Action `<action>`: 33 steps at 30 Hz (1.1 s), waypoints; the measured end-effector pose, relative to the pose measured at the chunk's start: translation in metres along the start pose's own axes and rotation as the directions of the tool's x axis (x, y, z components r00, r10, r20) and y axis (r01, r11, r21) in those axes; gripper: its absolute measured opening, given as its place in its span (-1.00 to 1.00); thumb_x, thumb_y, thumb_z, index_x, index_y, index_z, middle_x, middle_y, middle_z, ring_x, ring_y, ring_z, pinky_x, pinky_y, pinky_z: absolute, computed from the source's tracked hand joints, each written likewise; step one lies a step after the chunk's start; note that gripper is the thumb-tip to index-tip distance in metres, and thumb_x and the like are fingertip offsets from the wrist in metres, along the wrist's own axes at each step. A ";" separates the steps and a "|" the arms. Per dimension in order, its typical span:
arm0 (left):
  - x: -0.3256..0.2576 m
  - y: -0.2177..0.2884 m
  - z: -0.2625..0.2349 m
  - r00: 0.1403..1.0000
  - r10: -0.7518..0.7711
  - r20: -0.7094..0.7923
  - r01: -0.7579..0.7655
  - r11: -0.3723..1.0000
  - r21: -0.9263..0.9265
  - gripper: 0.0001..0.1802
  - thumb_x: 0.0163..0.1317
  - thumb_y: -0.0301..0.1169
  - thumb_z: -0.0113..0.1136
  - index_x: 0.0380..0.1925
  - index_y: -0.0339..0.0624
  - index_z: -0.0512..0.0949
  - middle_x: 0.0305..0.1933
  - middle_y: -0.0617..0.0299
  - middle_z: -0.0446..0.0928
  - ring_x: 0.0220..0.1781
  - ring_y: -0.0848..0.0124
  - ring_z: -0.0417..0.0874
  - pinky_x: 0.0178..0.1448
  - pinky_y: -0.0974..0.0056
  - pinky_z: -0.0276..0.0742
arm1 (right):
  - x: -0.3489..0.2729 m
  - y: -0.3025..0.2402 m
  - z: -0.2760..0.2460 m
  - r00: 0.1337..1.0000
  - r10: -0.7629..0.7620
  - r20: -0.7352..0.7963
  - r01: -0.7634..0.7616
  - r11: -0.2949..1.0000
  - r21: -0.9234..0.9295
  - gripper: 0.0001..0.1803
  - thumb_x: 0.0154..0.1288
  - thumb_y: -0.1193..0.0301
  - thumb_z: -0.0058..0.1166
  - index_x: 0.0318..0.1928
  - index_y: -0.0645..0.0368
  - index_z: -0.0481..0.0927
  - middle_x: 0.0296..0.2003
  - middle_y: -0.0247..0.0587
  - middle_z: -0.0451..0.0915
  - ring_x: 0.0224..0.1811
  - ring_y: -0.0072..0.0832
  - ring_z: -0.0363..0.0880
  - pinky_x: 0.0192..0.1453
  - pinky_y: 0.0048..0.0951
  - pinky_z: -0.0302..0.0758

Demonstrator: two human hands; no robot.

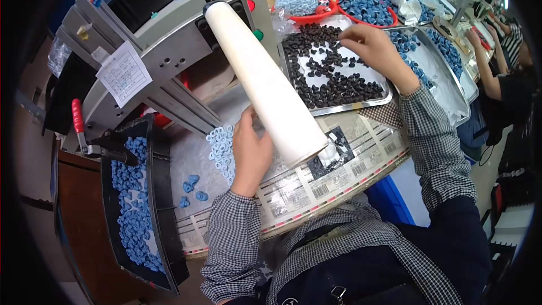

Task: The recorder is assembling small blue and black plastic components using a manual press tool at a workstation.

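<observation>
My right hand [375,51] is over a metal tray [361,104] of small black rubbery pieces [322,68]. Its thumb and fingers come together in a pinch; anything between the tips is too small to make out. My left hand [248,155] is beside a long white cylinder [265,82], which covers part of its fingers. Its thumb and forefinger are apart, with nothing visible in them. Left of this hand, many pale blue rings [221,149] lie on the work surface. A few darker blue pieces [192,182] lie nearer the black bin.
A grey machine [164,39] with a red-handled clamp [78,116] stands at left. Below it is a black bin [164,214] of blue pieces. Red baskets [389,18] and another tray [466,107] hold blue pieces. Another person's arms [488,68] are at far right.
</observation>
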State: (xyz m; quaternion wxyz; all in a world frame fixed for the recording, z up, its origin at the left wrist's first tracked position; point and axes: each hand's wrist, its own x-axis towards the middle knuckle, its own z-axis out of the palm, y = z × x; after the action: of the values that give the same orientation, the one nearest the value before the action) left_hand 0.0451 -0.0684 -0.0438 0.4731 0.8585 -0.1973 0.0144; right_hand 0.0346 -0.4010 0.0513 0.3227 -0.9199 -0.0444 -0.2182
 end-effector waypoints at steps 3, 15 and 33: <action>-0.008 0.011 -0.012 0.993 0.085 -0.081 -0.085 0.996 0.004 -0.46 0.32 -0.42 0.24 0.27 -0.35 0.41 0.20 -0.15 0.56 0.29 0.02 0.56 0.40 0.07 0.40 | -0.005 0.057 0.008 0.994 -0.010 0.109 0.031 0.979 -0.201 -0.84 0.26 0.46 0.24 -0.17 0.21 0.72 -0.31 -0.11 0.74 -0.25 -0.25 0.73 -0.11 -0.32 0.61; -0.060 0.002 -0.082 0.973 -0.035 -0.227 0.048 0.998 0.050 -0.63 0.32 -0.42 0.24 0.12 -0.26 0.59 0.14 0.10 0.66 0.17 0.31 0.62 0.24 0.19 0.42 | 0.031 0.082 0.066 0.903 -0.122 0.412 0.310 0.848 -0.429 -0.85 0.12 0.45 0.27 -0.26 0.14 0.75 -0.26 -0.13 0.71 -0.12 -0.13 0.68 0.03 -0.17 0.58; -0.019 -0.017 -0.037 0.999 -0.008 -0.043 0.015 0.987 0.161 -0.88 0.20 -0.43 0.33 -0.29 -0.21 0.72 -0.28 0.12 0.67 -0.08 0.14 0.60 0.06 0.11 0.44 | 0.023 0.092 0.044 0.961 -0.017 0.276 0.058 0.988 -0.142 -0.80 0.09 0.56 0.25 -0.21 0.26 0.66 -0.38 -0.11 0.66 -0.29 -0.30 0.67 -0.17 -0.33 0.57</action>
State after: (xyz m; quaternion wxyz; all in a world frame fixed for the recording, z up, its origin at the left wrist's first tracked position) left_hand 0.0393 -0.0239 -0.0414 0.4060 0.8946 -0.1807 0.0457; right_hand 0.0924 -0.4475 -0.0219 0.2400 -0.9617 -0.0897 -0.0978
